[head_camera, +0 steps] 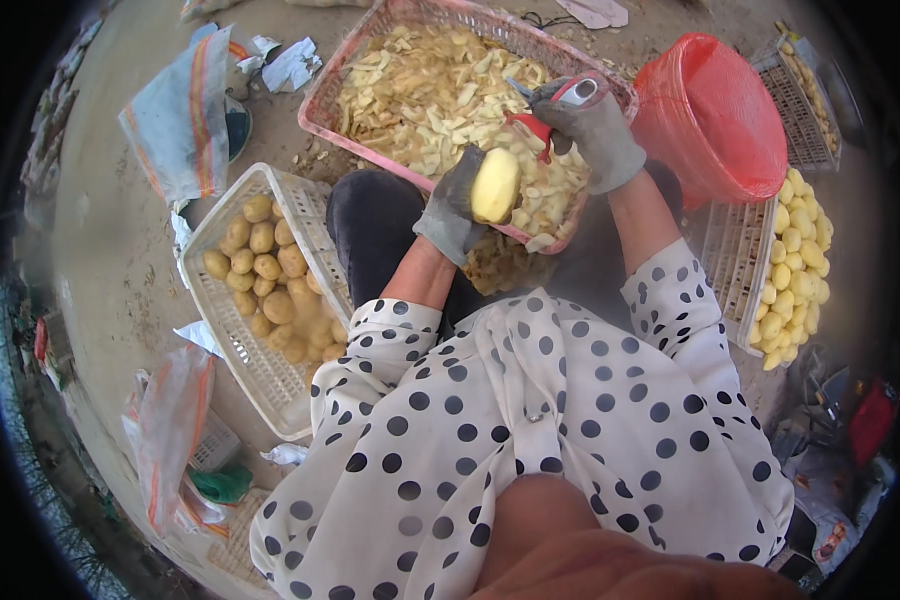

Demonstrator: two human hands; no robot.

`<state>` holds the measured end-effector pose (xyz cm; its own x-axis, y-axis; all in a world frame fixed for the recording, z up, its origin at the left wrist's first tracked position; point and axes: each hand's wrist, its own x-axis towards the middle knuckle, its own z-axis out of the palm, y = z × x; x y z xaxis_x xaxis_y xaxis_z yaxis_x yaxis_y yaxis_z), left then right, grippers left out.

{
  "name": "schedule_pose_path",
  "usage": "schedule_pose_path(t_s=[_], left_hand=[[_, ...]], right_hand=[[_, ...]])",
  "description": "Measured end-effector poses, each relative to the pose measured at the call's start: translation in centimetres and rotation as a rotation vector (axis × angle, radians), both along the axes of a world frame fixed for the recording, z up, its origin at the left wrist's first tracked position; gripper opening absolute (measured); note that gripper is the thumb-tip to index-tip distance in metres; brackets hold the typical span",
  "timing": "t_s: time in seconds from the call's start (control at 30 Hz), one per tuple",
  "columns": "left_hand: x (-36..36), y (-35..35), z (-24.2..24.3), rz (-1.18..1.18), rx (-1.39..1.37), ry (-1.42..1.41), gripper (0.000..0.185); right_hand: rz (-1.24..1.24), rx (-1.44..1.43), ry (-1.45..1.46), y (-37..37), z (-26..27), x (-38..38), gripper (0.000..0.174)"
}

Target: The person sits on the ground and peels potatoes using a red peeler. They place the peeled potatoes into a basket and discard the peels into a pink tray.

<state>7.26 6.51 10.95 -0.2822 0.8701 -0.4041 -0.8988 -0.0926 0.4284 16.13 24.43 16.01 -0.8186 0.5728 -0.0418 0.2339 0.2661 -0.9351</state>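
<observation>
My left hand (454,199), in a grey-black work glove, grips a peeled potato (496,185). A little brown shows at the potato's lower end. My gloved right hand (592,131) is closed around a hand peeler (529,129) with red and silver parts, held up and to the right of the potato, apart from it. Most of the tool is hidden by my fingers. Beneath both hands is a pink plastic crate (379,155) heaped with potato peelings (427,97).
At left, a white plastic crate (229,345) holds unpeeled potatoes (270,262). Peeled potatoes (791,270) fill another crate (731,259) at right. A red plastic bag or bag-lined container (709,120) stands beside the pink crate. Woven sacks (184,116) and paper scraps (291,66) lie on the ground.
</observation>
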Motion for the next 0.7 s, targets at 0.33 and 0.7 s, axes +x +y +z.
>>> schedule_pose_path(t_s=[0.33,0.7], left_hand=[[-0.2,2.1,-1.4,0.191,-0.18,-0.252,0.05],[0.1,1.2,-1.0,0.0,0.053,-0.372,0.052]], right_hand=[[0.161,0.474,0.359,-2.7,-1.0,1.0,0.022],[0.308,0.56,0.277,-2.1,-0.1,2.9,0.025]])
